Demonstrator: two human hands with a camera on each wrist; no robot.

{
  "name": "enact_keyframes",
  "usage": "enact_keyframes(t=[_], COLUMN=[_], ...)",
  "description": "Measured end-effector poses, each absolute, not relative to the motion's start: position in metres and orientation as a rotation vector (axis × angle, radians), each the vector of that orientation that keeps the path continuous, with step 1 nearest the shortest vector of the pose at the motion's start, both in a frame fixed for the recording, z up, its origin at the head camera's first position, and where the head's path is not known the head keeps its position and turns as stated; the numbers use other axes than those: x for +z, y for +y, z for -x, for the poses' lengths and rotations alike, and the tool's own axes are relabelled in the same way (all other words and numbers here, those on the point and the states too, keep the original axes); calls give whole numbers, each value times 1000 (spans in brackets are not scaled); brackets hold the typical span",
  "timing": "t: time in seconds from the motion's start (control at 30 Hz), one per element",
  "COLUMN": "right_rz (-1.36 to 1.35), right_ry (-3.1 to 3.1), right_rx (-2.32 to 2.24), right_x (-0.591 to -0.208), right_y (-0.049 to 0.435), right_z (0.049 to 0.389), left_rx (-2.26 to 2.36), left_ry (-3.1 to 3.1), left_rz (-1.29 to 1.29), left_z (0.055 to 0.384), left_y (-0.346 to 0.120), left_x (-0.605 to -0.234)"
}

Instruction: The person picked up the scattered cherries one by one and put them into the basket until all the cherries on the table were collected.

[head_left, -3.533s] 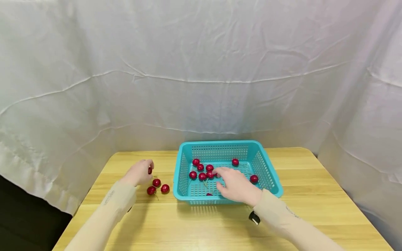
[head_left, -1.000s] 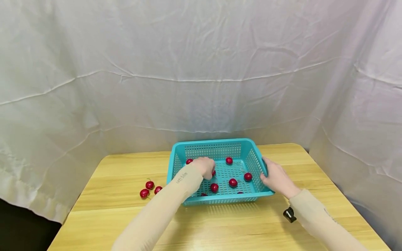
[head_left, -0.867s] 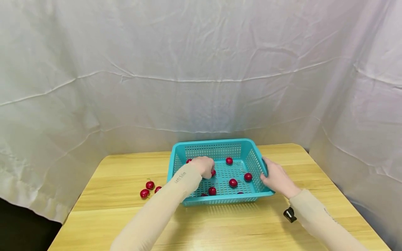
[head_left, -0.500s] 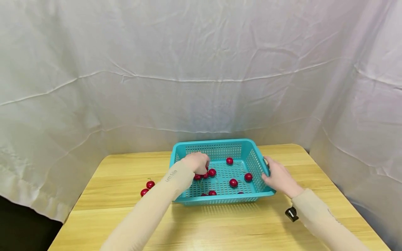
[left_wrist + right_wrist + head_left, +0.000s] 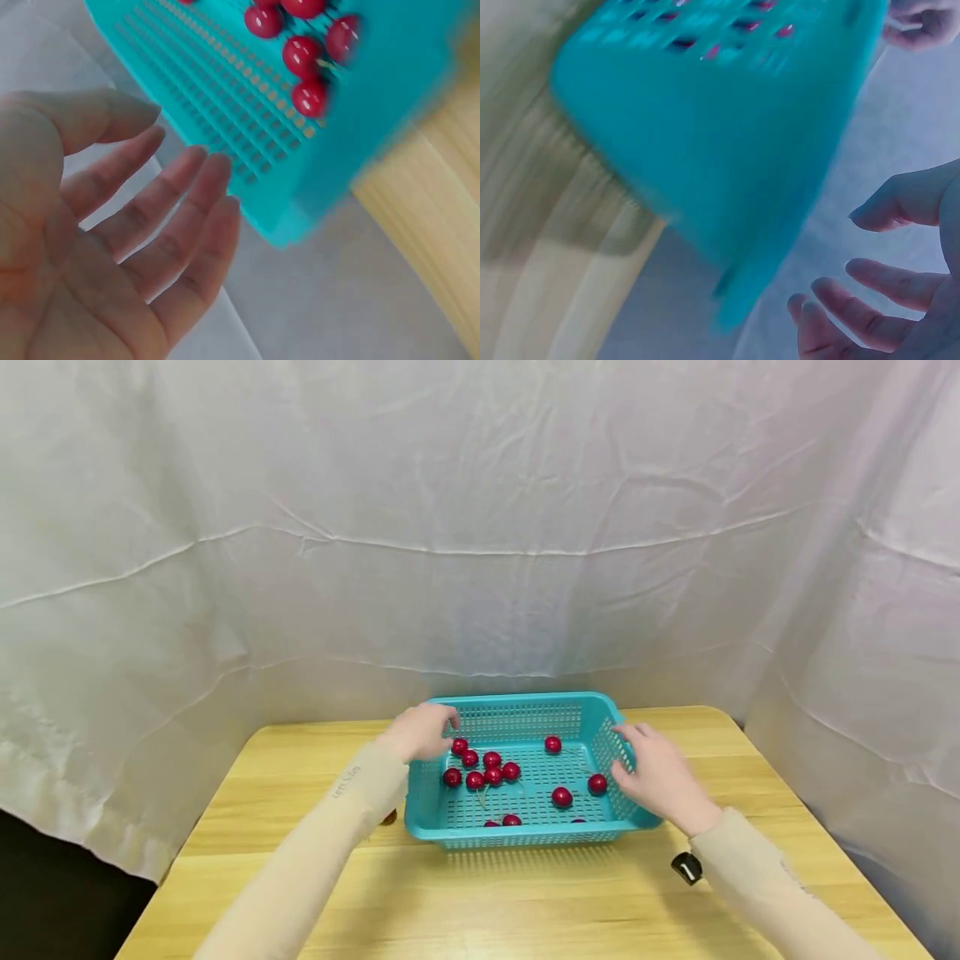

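A turquoise plastic basket (image 5: pixel 525 833) holds several red cherries (image 5: pixel 492 776), most bunched in its left half and a few spread to the right and along the front. Over its left rim is my left hand (image 5: pixel 418 732), palm and fingers bare in the left wrist view, with no cherry in them. My right hand (image 5: pixel 660 777) stands at the right wall, fingers loosely bent and parted, fingertips overlapping the rim in the head view. The right wrist view shows that hand (image 5: pixel 934 322) with nothing in it, beside the basket's corner.
The basket stands on a pale wooden table (image 5: pixel 480 910), near its back edge. Left of it, a dark red cherry (image 5: pixel 388 817) peeks from behind the left sleeve. White curtains (image 5: pixel 480 610) hang behind and at both sides.
My left hand has drawn back leftward from among the cherries to the left rim. My right hand has let go of the right rim. Earlier, a cherry rolled to the basket's front.
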State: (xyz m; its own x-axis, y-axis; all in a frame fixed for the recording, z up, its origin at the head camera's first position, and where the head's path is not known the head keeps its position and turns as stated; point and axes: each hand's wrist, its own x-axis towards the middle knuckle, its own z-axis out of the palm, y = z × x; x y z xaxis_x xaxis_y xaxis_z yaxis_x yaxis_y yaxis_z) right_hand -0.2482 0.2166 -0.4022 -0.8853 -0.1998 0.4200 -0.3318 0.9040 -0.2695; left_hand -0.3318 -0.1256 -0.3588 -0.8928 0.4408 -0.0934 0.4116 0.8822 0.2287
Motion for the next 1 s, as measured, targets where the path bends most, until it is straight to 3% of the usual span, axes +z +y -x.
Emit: enact_keyframes(t=[0.5, 1.0], right_rz=[-681, -898], right_ry=[-2617, -2704], right_rx=[588, 701], right_x=[-386, -399], right_y=[118, 55], right_z=[239, 230], left_rx=[458, 530], left_ry=[2998, 2839], left_rz=[-519, -543], left_z=[316, 285], left_y=[-222, -265], left_x=[-375, -417])
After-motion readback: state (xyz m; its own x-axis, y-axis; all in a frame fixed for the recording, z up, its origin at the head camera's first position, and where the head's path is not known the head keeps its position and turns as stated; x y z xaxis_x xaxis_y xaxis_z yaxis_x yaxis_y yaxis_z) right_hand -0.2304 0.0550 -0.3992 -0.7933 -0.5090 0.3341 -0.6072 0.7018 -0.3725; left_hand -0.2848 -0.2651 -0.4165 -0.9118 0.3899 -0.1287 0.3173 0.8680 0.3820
